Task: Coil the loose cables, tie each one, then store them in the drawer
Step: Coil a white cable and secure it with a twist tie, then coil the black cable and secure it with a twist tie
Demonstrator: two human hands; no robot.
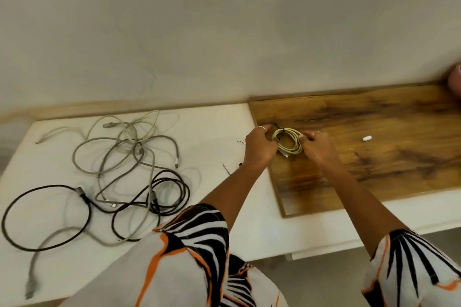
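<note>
Head view, read left to right. On the white worktop (212,132), far left, lies a tangle of loose cables: a black round cable (45,217) thrown in wide loops, interlaced with pale grey cables (119,147) ending in metal plugs. None of these is coiled or tied, so most of the task appears to remain. Nearer the centre, thin black ties (228,169) lie on the white surface just beside the left wrist, probably kept within reach for the coming coils. The left hand (259,144) is clenched on one side of a small yellow-green coiled cable (289,142), its fingers pinching at a black tie (279,129) wrapped round the coil. The right hand (318,143) grasps the opposite side of the same coil, apparently steadying the loops so they do not spring open while the tie is drawn tight. The coil is held just above, or on, a brown wooden board (374,132) that rests on the worktop; contact cannot be told. Further right on the board lies a small white capsule-shaped object (367,137), well apart from the hands. No drawer or other container is in view.
</note>
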